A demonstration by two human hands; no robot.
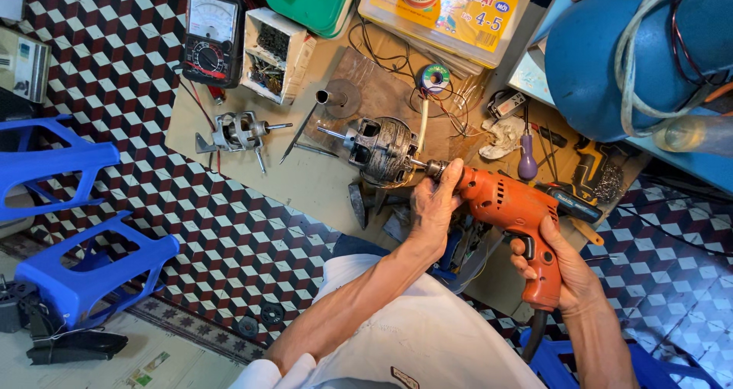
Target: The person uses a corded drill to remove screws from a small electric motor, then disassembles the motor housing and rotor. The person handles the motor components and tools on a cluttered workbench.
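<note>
Fingers of the right hand (563, 271) wrap the grip of an orange electric drill (513, 213), closed tight on it. The left hand (435, 204) clasps the drill's chuck, its nose meeting a silver motor (379, 149) on the board (321, 187). Farther off sit a smaller motor (240, 132) and a black analogue meter (211, 35).

The left hand (434, 206) covers the drill's chuck, so where it meets the motor (382, 151) shaft cannot be made out. The right hand (561, 271) hides much of the orange drill (510, 206) handle, and its cord runs off the bottom edge. The worktop (321, 183) near edge is hidden behind the person's arms. The parts in the small box (273, 53) by the far edge are too small to tell.
</note>
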